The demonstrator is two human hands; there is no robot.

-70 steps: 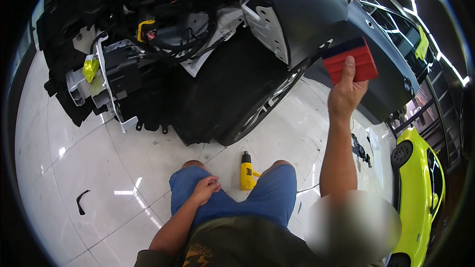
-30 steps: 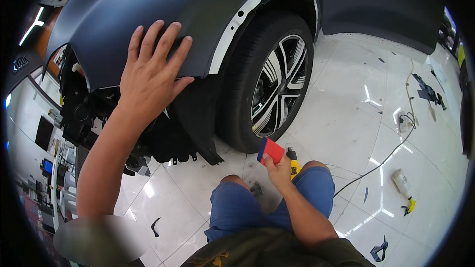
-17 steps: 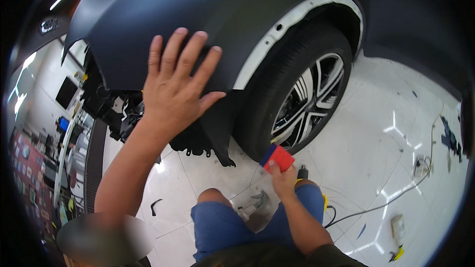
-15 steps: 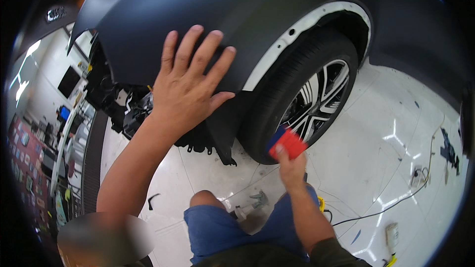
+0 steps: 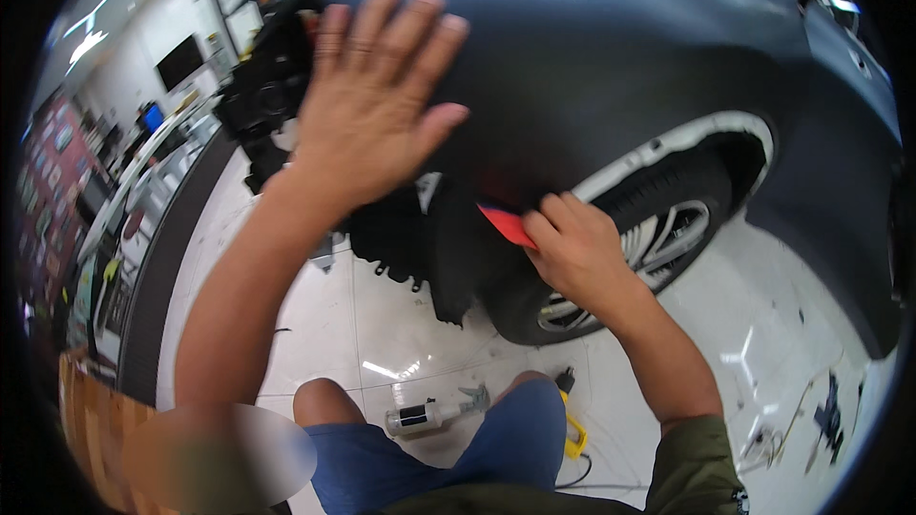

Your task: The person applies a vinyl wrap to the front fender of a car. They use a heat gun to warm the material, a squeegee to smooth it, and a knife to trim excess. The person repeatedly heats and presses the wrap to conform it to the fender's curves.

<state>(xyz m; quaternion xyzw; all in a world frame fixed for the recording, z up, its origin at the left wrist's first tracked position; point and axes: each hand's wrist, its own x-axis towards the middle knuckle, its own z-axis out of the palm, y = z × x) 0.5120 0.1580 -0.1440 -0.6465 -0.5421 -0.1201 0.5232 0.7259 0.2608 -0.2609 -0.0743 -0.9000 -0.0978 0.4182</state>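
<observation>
The left hand (image 5: 377,100) lies spread flat on the matte fender (image 5: 611,48); the right hand (image 5: 572,253), at five o'clock of it, grips a red squeegee (image 5: 504,225), whose edge may scratch the surface if tilted.

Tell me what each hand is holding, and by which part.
The right hand grips a red squeegee by its rear end, against the dark fender. The left hand holds nothing; it lies flat on the fender.

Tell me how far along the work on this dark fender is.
The matte dark fender looks smooth across its upper face. In hand: the left hand lies flat on it, and the right hand presses a red squeegee at the lower edge by the wheel. The arch edge seems left; the spray bottle lies on the floor.
</observation>
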